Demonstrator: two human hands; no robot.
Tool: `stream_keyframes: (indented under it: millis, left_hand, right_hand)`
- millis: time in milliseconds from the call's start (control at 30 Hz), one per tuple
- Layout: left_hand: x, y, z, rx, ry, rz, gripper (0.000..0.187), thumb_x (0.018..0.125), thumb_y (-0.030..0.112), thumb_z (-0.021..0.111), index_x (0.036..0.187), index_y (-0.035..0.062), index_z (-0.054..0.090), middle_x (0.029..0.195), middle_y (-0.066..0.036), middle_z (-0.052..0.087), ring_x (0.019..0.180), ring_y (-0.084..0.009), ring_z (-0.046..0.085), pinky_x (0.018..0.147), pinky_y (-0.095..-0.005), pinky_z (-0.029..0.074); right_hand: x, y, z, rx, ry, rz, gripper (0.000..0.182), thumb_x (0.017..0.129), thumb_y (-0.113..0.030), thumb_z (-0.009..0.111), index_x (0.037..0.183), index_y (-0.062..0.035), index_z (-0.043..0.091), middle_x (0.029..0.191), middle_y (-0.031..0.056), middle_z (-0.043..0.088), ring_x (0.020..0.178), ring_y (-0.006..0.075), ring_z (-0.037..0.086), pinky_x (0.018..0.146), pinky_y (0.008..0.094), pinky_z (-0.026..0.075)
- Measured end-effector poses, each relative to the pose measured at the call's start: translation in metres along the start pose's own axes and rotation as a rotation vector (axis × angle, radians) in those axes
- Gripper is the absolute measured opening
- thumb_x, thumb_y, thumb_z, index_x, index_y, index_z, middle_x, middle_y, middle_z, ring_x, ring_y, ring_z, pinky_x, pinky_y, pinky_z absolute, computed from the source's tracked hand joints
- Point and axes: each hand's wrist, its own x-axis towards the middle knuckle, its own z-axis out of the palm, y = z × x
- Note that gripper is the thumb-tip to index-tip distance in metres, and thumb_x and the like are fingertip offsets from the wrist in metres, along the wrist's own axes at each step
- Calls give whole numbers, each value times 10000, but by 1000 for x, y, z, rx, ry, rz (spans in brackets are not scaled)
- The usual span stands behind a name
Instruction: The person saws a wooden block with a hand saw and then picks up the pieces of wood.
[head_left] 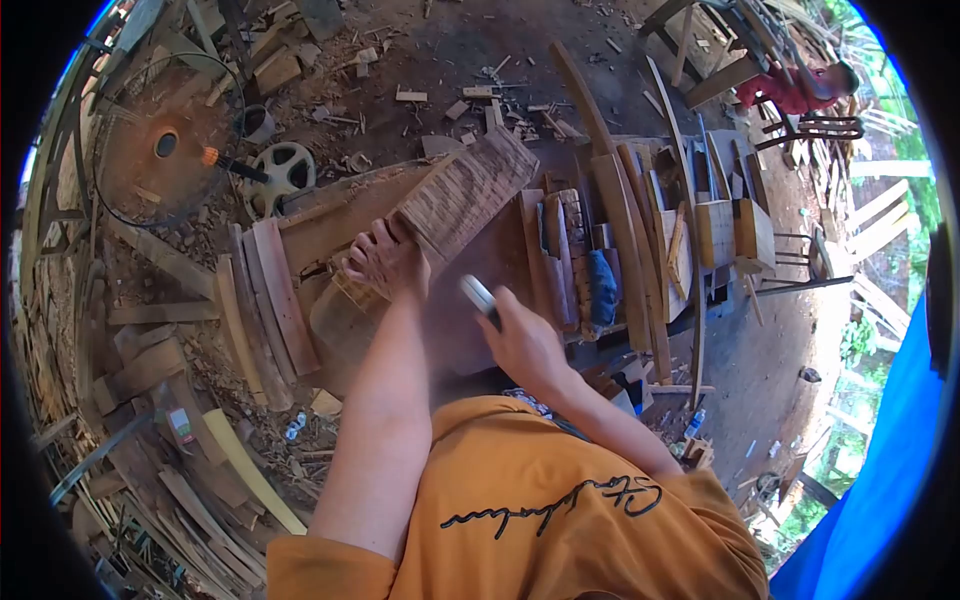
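A thick block of rough-grained wood (470, 190) lies at a slant on the workbench ahead of me. My left hand (388, 262) is closed over its near left end, fingers curled round the edge. Closer to my body, my right hand (527, 342) grips a short tool with a pale, rounded end (478, 293) and a dark part at the fingers. I cannot tell what kind of tool it is. Its pale end points toward the block, with a gap between them. Under both hands runs the brownish bench top (490, 262).
Long planks (630, 240) and a blue cloth (602, 288) lie to the right. Boards (270, 300) lean at the left, near a spoked wheel (282, 178). Wood scraps litter the floor. Another person in red (790, 88) is at the far right.
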Motion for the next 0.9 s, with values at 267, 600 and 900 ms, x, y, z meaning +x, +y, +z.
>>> stream_keyframes:
  millis: [267, 600, 900]
  left_hand:
    - [-2, 0, -1, 19, -36, 20, 399, 973, 435, 339, 1083, 155, 602, 1103, -116, 585, 1160, -284, 471, 1081, -529, 181]
    - [1, -3, 5, 76, -15, 28, 410, 998, 444, 300, 1096, 182, 600, 1175, -115, 586, 1187, -282, 467, 1077, -521, 194]
    - [0, -5, 9, 49, 23, 35, 413, 1002, 446, 298, 1091, 185, 606, 1172, -107, 586, 1206, -276, 458, 1071, -526, 205]
  right_hand:
    - [49, 27, 43, 34, 37, -80, 237, 912, -196, 618, 987, -43, 453, 735, 249, 600, 701, 465, 598, 595, 537, 475]
    - [-59, 31, -14, -13, 66, -5, 306, 896, -230, 664, 1078, -63, 483, 736, 213, 607, 691, 420, 619, 591, 496, 480]
    - [-7, 14, 12, 17, 72, -49, 251, 917, -228, 618, 979, -42, 461, 740, 239, 609, 705, 456, 610, 605, 531, 475]
